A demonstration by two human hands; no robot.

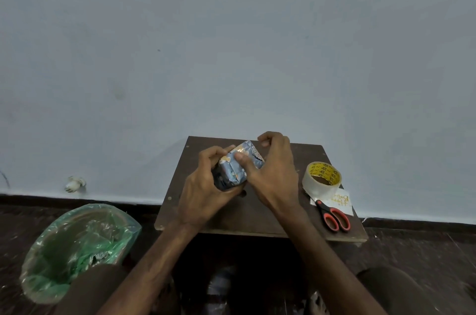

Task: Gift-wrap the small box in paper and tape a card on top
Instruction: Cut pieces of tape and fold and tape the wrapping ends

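Head view: wrapped box slanted between both hands, tape and card off to the right

The small box [240,164], already in blue patterned paper [231,173], is held just over the far half of the brown table [257,222]. Its long axis runs from near-left to far-right. The left hand [203,191] has its fingers curled round the near-left end, where a dark patch shows. Whether that end is folded closed I cannot tell. The right hand [275,170] lays its thumb on the top face and arches its curled fingers over the far-right end, so the box sits clamped between the two hands.

The tape roll [322,177] stands well to the right. The card [340,202] lies just nearer, partly under the scissors [334,216]. All three are on the right hand's side, so I'd judge that hand the one to let go and reach while the left steadies the box. A green-lined bin [77,245] sits on the floor at left.
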